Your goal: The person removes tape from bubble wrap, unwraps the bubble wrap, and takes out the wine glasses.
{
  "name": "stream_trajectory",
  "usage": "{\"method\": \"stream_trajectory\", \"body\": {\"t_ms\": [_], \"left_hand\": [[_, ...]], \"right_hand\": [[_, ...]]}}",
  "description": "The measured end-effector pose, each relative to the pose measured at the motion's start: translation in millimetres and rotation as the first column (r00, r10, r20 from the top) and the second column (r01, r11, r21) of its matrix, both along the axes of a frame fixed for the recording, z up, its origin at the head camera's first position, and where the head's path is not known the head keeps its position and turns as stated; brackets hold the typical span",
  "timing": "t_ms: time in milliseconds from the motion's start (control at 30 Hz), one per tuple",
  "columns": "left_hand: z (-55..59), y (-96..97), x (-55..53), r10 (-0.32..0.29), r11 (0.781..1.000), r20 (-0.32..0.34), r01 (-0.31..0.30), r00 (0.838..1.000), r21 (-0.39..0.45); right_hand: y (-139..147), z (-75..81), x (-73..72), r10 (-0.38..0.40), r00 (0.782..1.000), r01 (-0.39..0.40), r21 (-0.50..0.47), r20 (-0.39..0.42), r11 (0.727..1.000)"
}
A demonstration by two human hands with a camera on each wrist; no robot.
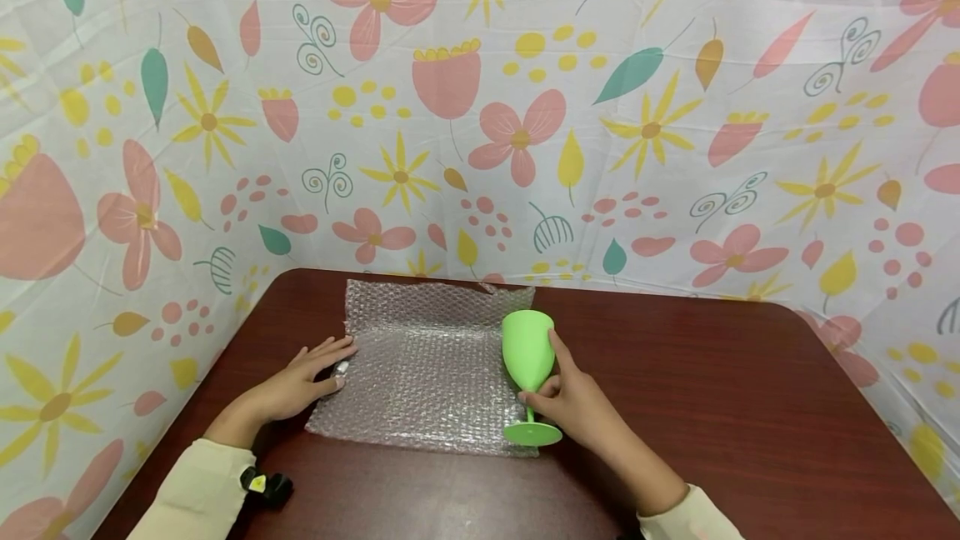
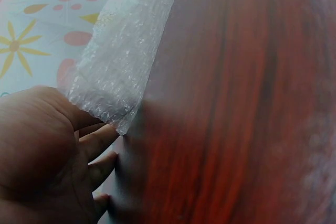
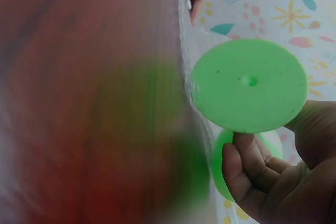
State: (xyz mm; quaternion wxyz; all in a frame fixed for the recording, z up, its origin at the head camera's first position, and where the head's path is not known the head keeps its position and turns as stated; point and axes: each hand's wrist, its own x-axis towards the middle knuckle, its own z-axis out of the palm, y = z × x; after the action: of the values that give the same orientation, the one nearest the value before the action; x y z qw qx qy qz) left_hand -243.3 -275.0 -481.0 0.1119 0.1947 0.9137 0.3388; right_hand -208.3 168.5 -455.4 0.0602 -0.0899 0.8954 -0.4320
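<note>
A bright green plastic goblet (image 1: 528,348) is over the right edge of a sheet of clear bubble wrap (image 1: 431,382). My right hand (image 1: 577,407) holds it from the right, with the thumb at the stem and a finger along the bowl. In the right wrist view the underside of the goblet's round foot (image 3: 249,85) faces the camera, with curled fingers behind it. My left hand (image 1: 296,382) rests at the left edge of the bubble wrap, its fingers extended. The left wrist view has a corner of the wrap (image 2: 118,77) against that hand (image 2: 47,145).
The glossy dark red-brown table (image 1: 735,407) extends to both sides of the wrap. Behind it hangs a white cloth (image 1: 465,190) printed with flowers and leaves. A black strap (image 1: 267,487) is on the left wrist, over a cream sleeve.
</note>
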Motion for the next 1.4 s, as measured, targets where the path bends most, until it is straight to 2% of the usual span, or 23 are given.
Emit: {"method": "stream_trajectory", "body": {"t_ms": [200,733,1000,1200,1400], "left_hand": [[0.1,-0.8,0.4,-0.003,1.000,-0.001,0.003,1.000,0.002],[0.7,-0.3,1.6,-0.009,1.000,-0.005,0.009,1.000,0.012],[-0.5,-0.1,2.6,0.004,0.999,0.016,-0.005,1.000,0.049],[0.1,2.6,2.4,0.011,0.998,0.004,-0.012,1.000,0.058],[0.4,4.4,1.9,0.021,0.998,0.007,-0.021,1.000,0.067]], "right_hand": [[0.3,-2.8,0.7,-0.029,0.995,0.038,-0.095,0.092,0.995],[4.3,0.2,0.6,-0.015,0.992,0.042,-0.208,0.127,0.977],[4.5,2.7,-0.7,-0.056,0.988,0.089,-0.232,0.146,0.969],[5.8,4.6,-1.5,-0.035,0.987,0.081,-0.301,0.156,0.950],[7.4,4.5,-2.4,0.011,0.984,0.062,-0.400,0.178,0.914]]}}
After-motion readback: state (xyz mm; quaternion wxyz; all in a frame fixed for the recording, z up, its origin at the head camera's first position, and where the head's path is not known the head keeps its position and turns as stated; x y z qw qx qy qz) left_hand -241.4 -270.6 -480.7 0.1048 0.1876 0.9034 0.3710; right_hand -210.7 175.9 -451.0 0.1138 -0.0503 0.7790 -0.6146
